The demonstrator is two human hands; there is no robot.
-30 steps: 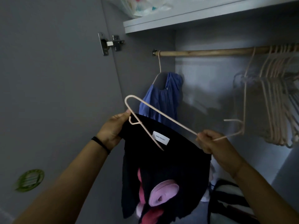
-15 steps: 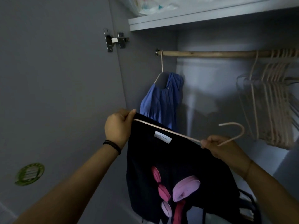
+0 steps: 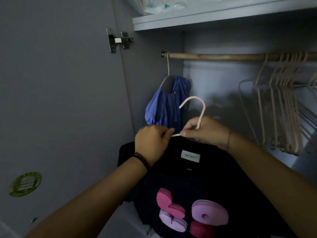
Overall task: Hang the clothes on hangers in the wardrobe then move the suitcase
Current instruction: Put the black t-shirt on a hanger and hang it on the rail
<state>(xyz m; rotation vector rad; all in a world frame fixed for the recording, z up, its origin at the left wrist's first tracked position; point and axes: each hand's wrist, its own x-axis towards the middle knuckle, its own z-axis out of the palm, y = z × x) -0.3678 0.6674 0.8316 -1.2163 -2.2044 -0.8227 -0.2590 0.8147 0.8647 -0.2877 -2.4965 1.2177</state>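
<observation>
black shirt (image 3: 197, 177) with pink-and-lilac shapes, pale pink hanger (image 3: 199, 107), blue garment (image 3: 164, 103)

The pale hanger (image 3: 201, 116) I grip looks smooth and matt. The black shirt (image 3: 205, 177) is soft cloth with puffy raised shapes. Rough wooden rail (image 3: 223, 56); shiny metal hinge (image 3: 120, 40).

You've got two garments: one black top (image 3: 214, 177), one blue top (image 3: 164, 107). One rail (image 3: 214, 56), one pink hanger (image 3: 203, 112) off it, and empty hangers (image 3: 284, 145) bunched too tightly to count.
</observation>
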